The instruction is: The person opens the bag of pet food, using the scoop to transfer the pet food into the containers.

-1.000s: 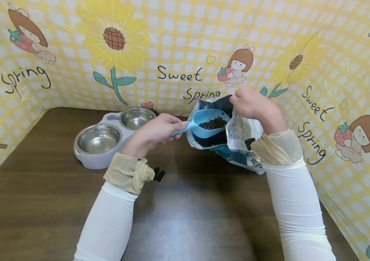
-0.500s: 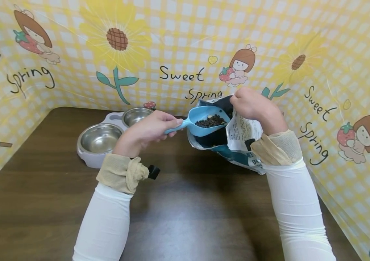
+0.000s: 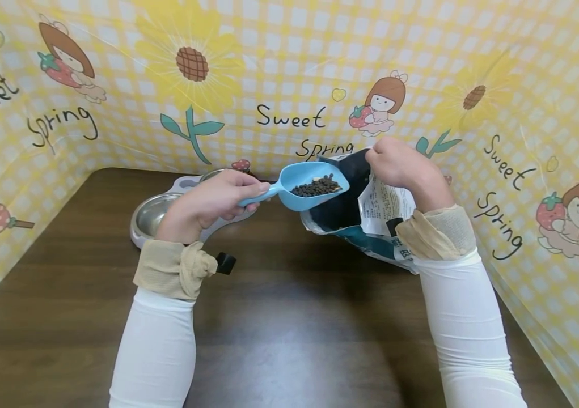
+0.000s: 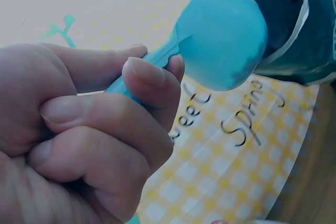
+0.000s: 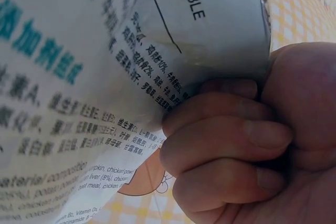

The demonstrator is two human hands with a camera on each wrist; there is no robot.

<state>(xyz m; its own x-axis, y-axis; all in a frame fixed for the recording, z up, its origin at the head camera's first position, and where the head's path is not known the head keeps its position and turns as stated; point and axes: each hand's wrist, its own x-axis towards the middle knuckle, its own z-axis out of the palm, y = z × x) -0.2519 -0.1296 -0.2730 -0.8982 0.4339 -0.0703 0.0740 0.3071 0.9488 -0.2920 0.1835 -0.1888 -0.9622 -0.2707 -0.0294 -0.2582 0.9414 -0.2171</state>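
Observation:
My left hand (image 3: 212, 198) grips the handle of a light blue scoop (image 3: 289, 198), fingers curled round it. Dark kibble (image 3: 315, 186) with a few pale bits lies in the scoop, which overlaps the left side of the bag's mouth in the head view. From the left wrist view the scoop's underside (image 4: 220, 35) shows, beside the dark bag opening. My right hand (image 3: 404, 167) pinches the top edge of the pet food bag (image 3: 371, 241), holding it open. Printed text on the bag (image 5: 105, 103) fills much of the right wrist view. The bag's contents are hidden in shadow.
A pale lilac double feeder with steel bowls (image 3: 148, 215) stands to the left, partly behind my left hand. A yellow checked cloth (image 3: 289, 68) with printed figures walls in the back and sides of the dark wooden table (image 3: 269, 328).
My left hand has drawn the scoop of kibble up and leftward, out over the bag's left rim. The right hand keeps its hold on the bag. The head view has shifted slightly.

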